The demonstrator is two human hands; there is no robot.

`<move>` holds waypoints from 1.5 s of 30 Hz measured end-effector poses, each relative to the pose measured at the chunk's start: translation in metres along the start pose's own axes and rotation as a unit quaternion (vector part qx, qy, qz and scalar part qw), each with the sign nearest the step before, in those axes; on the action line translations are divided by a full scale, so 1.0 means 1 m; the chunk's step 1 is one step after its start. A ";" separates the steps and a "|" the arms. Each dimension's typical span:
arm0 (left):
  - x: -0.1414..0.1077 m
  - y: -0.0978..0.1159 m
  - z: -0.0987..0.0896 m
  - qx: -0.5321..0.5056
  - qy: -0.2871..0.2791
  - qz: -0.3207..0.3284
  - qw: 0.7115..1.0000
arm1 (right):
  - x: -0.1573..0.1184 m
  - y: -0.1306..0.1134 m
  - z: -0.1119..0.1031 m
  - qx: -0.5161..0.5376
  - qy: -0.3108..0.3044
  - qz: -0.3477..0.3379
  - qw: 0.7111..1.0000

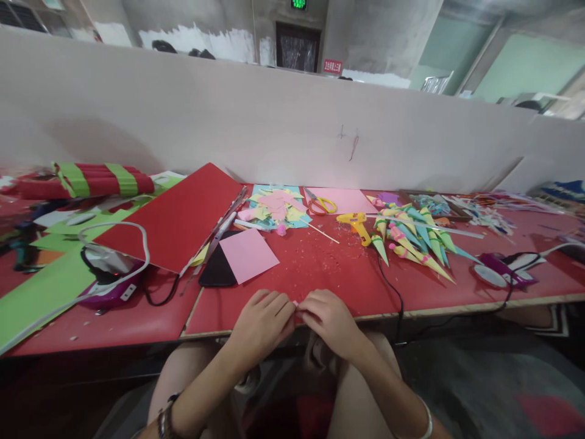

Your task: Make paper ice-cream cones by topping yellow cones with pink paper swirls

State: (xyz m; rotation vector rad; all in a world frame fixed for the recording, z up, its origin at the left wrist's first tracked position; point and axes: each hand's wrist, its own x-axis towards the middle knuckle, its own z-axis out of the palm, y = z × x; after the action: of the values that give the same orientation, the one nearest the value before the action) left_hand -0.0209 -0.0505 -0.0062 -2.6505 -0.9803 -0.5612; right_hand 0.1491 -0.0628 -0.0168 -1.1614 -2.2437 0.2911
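Note:
At the front edge of the red table (315, 268), my left hand (265, 320) and my right hand (329, 320) meet fingertip to fingertip. Between them shows a tiny pink piece (295, 303), pinched by the fingers of both hands; most of it is hidden. A pink paper square (249, 255) lies partly over a black phone-like slab (214, 268), ahead of my left hand. Farther back are small pink, yellow and blue paper pieces (278, 204) with a pink pompom-like ball (281, 230) and a thin stick (323, 232) beside them.
Scissors (322, 203) and a yellow glue gun (356, 225) lie mid-table. Paper cones (418, 235) are heaped at right. Leftward are a red sheet (176, 219), green sheets (46, 286) and a purple power strip (112, 289) with cables. A white partition (274, 122) stands behind.

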 end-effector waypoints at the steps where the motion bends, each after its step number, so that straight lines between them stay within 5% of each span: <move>1: 0.003 -0.002 -0.003 0.012 0.015 0.005 1.000 | 0.003 -0.002 -0.003 0.018 0.003 0.007 1.000; 5: 0.014 -0.011 -0.011 0.048 0.047 0.042 0.997 | 0.013 -0.005 -0.015 0.076 0.004 0.036 0.996; 11: 0.008 -0.038 -0.014 0.050 0.020 0.047 0.997 | 0.015 0.005 -0.029 0.135 -0.010 0.070 0.988; 17: 0.001 -0.065 -0.015 0.081 0.007 -0.089 0.993 | 0.013 0.015 -0.032 0.159 -0.005 0.099 0.982; 19: 0.005 -0.062 -0.015 0.023 -0.011 -0.103 0.994 | 0.014 0.015 -0.030 0.159 -0.011 0.093 0.983; 22: 0.013 -0.050 -0.012 -0.076 -0.104 -0.017 0.992 | 0.017 0.013 -0.029 0.142 -0.028 0.061 0.988; 26: 0.014 -0.040 -0.005 -0.084 -0.187 0.009 0.979 | 0.024 0.009 -0.027 0.033 -0.017 0.006 0.999; 29: 0.014 -0.036 -0.006 -0.108 -0.196 -0.013 0.975 | 0.030 0.003 -0.023 -0.076 0.004 -0.040 0.996; 35: 0.016 -0.032 -0.019 -0.207 -0.193 -0.083 0.955 | 0.035 0.003 -0.015 -0.085 0.050 -0.067 0.993; 45: 0.007 -0.050 -0.023 -0.216 -0.230 -0.103 0.943 | 0.022 0.044 -0.022 -0.062 0.089 0.030 0.994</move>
State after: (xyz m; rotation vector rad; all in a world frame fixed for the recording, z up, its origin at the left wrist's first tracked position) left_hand -0.0549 -0.0181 0.0227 -3.1805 -1.4156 -0.2091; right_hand 0.1815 -0.0206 -0.0094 -1.2678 -2.0980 0.0677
